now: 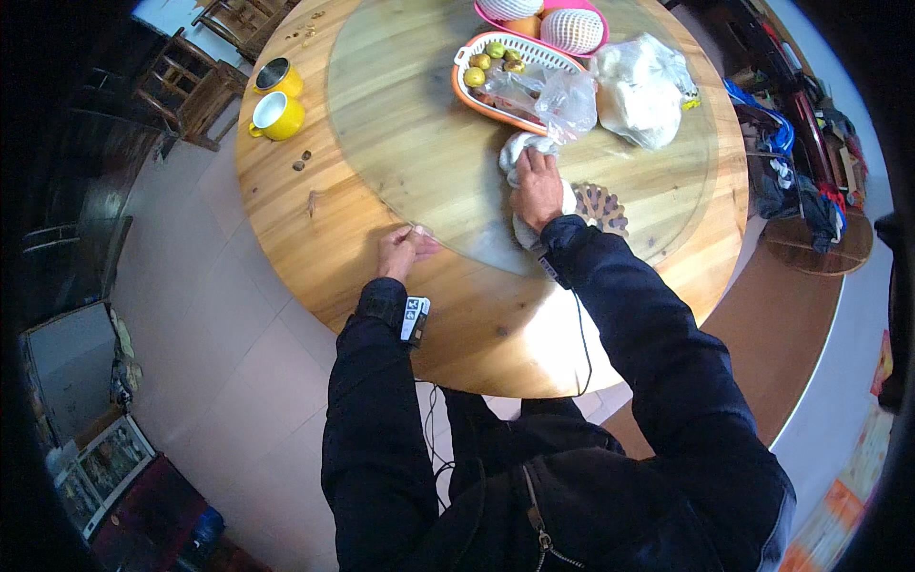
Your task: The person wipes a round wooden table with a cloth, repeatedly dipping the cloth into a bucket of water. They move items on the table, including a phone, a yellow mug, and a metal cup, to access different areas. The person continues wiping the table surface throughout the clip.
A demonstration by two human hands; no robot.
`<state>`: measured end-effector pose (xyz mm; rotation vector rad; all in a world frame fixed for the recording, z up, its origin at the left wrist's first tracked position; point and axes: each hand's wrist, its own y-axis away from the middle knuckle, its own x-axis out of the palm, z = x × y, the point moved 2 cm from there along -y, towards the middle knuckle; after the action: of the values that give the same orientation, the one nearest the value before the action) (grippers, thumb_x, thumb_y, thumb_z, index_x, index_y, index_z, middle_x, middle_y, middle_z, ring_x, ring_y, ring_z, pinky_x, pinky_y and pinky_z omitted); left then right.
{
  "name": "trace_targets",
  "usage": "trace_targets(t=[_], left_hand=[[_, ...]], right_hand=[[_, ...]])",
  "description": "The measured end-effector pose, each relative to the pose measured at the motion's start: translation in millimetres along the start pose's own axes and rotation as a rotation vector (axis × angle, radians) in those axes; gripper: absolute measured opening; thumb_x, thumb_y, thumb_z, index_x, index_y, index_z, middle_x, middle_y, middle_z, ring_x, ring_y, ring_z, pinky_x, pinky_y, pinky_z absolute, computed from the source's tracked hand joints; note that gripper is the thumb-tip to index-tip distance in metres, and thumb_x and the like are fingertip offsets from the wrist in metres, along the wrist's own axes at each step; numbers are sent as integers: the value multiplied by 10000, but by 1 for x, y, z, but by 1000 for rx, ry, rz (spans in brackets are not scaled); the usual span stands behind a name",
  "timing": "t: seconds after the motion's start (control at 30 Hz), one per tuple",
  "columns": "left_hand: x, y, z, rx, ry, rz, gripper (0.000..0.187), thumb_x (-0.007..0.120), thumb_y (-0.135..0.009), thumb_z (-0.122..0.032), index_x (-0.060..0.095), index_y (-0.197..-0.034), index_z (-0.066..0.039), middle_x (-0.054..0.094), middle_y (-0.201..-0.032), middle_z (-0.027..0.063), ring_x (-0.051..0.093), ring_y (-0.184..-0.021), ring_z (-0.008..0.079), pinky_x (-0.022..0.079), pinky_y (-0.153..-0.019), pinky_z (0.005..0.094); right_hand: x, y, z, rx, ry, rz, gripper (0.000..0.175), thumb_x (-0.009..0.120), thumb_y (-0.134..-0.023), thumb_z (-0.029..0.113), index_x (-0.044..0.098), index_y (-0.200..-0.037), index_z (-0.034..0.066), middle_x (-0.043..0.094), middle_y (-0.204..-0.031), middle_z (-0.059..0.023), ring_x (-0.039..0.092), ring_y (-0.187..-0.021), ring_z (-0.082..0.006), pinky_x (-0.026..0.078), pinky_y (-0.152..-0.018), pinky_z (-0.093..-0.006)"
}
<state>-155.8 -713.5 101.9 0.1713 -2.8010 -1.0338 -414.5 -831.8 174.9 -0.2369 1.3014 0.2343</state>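
A white cloth [524, 146] is bunched under my right hand [537, 187], pressed against the round glass turntable [414, 143] on a wooden table. Part of the cloth shows beyond my fingers and part beside the wrist. My left hand [404, 250] is at the turntable's near-left rim, thumb and forefinger close together; whether they pinch the rim is unclear. Just right of my right wrist lies a brown patterned trivet [602, 209], partly covered by the sleeve. Beyond the cloth stands an orange-and-white plastic basket [457, 89] with green-yellow fruit [475, 76] and a clear plastic bag [568, 100].
Behind the basket, a pink tray [606, 32] holds fruit in foam nets. To its right sits a white plastic bag [640, 93]. Two yellow mugs [284, 120] stand at the table's left, near small dark bits [298, 165]. A black cable [586, 343] hangs from my right sleeve over the table edge.
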Motion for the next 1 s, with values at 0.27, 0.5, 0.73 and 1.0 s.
trace_targets(t=[0.27, 0.5, 0.73, 1.0], left_hand=[[3, 1, -2, 12, 17, -26, 272, 567, -1024, -217, 690, -1005, 24, 749, -918, 161, 749, -816, 255, 592, -715, 337], [-4, -5, 6, 28, 24, -6, 210, 582, -986, -148, 690, -1011, 31, 736, -948, 167, 737, -823, 264, 595, -748, 360], [-8, -4, 5, 87, 30, 88, 259, 623, -975, -190, 626, -1150, 2, 721, -1028, 169, 719, -907, 244, 575, -819, 358], [14, 9, 2, -75, 4, 23, 144, 673, -951, -145, 613, -978, -17, 735, -1005, 203, 743, -856, 303, 612, -721, 392]], right_hand=[[15, -5, 63, -445, -188, -93, 664, 694, -621, 14, 595, -1278, 27, 598, -1229, -143, 545, -1082, -350, 465, -965, -425], [9, 53, 81, -632, -326, 52, 590, 666, -662, 2, 639, -1245, 83, 616, -1224, -94, 565, -1064, -323, 489, -906, -406], [-14, 121, 74, -670, -475, 285, 648, 688, -599, -2, 663, -1240, 80, 629, -1192, -82, 561, -1068, -306, 483, -940, -402], [-54, 96, -3, -225, -452, -84, 673, 575, -617, -99, 617, -1277, 24, 620, -1258, -203, 554, -1162, -423, 454, -1039, -453]])
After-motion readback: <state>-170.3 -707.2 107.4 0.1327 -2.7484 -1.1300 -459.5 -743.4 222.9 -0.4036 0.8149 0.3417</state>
